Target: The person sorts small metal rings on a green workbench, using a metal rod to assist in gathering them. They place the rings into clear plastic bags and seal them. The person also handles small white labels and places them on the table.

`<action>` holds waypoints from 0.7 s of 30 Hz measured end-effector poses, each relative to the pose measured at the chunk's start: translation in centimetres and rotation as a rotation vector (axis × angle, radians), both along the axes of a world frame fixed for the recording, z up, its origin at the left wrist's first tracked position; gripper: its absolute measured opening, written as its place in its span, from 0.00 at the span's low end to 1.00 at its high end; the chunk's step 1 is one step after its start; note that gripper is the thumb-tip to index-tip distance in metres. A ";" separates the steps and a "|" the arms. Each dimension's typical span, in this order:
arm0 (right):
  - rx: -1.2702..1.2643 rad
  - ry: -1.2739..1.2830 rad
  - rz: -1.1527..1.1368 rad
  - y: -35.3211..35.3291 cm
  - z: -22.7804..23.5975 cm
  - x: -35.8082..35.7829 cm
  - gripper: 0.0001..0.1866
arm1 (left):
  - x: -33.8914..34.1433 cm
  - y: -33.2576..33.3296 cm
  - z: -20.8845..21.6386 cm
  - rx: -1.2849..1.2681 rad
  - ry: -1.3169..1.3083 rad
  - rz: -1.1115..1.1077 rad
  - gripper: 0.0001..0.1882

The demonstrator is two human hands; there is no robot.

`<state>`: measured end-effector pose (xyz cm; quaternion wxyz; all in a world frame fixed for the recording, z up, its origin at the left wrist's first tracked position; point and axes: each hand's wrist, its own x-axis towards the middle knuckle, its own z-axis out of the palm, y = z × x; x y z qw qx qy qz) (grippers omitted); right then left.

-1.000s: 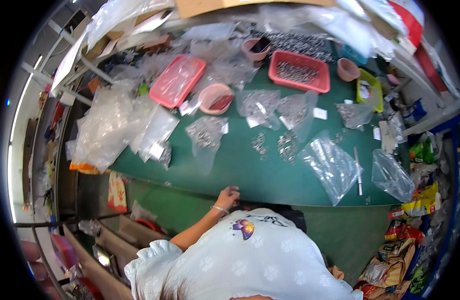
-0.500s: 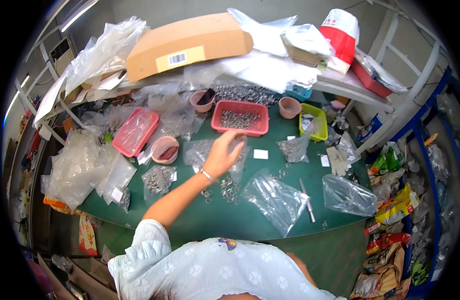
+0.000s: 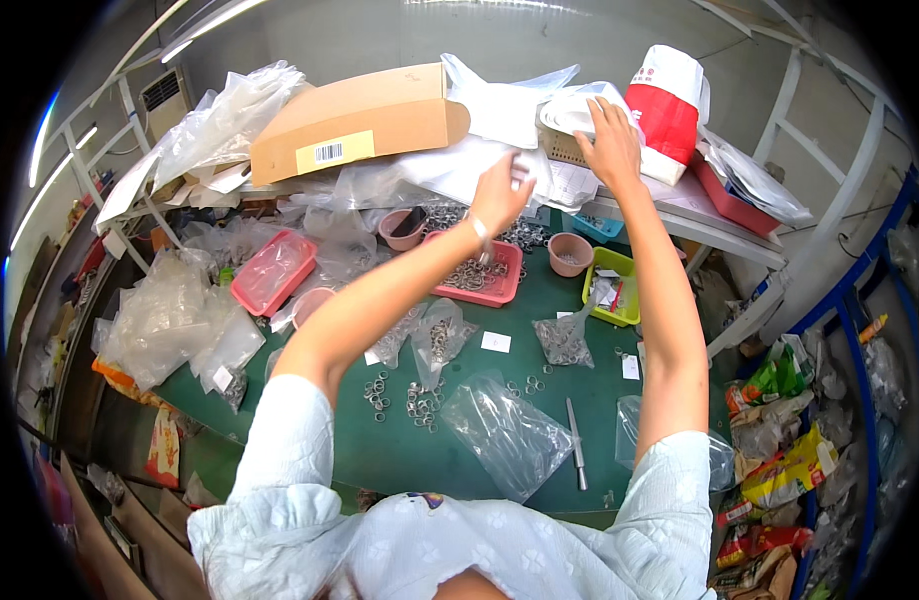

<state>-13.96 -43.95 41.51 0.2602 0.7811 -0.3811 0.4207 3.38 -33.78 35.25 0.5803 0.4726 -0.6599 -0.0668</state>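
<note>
My right hand [image 3: 612, 148] reaches up to the shelf, its fingers spread over the edge of a beige basket [image 3: 563, 147] with white plastic and papers in it. Lower and to its left, my left hand [image 3: 502, 198] hovers in front of white sheets [image 3: 470, 165], fingers loosely bent and apart, with nothing visible in it. Below my left hand stands a pink tray [image 3: 495, 292] of small metal rings. Small heaps of rings [image 3: 425, 402] lie on the green table [image 3: 380, 450], near a bag of rings [image 3: 440, 340] and an empty clear plastic bag [image 3: 507, 430].
A cardboard box [image 3: 360, 115] and a red-and-white bag [image 3: 668, 105] occupy the shelf. Below are a yellow-green basket [image 3: 628, 290], a pink cup [image 3: 571, 254], a bag of parts [image 3: 565, 340] and a slim metal tool [image 3: 577, 445]. Bags of goods fill the right rack [image 3: 885, 370].
My right hand has come into view and risen to the shelf basket. My left hand has moved up and right from above the table. The view has tilted upward.
</note>
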 end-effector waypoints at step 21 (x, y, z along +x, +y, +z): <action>0.148 -0.093 -0.028 -3.9 -0.6 2.5 0.34 | 0.4 -17.6 7.7 -0.128 -0.326 0.423 0.22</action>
